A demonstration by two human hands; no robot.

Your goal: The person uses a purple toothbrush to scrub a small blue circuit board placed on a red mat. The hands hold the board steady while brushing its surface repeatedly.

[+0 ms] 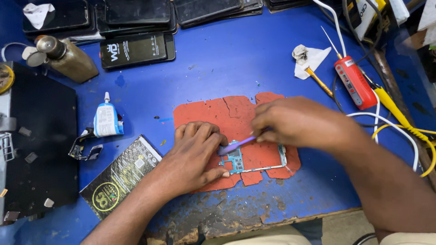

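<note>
Item: circuit board (pixel 236 159) on the red mat (pixel 227 113), near the desk's (pixel 218 59) front edge. My left hand (pixel 195 154) presses it flat, fingers curled, gripping nothing. My right hand (pixel 295 121) pinches a purple pry tool (pixel 237 145), tip on the board. Risk: a slip could gouge components; the cracked mat may shift.

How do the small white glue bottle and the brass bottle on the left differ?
The glue bottle is small, white with a blue label, and has a thin pointed nozzle. The brass bottle is larger, dull metallic, with a round cap. The glue bottle sits nearer the left hand; the brass one lies farther back. Both rest on the blue table.
</note>
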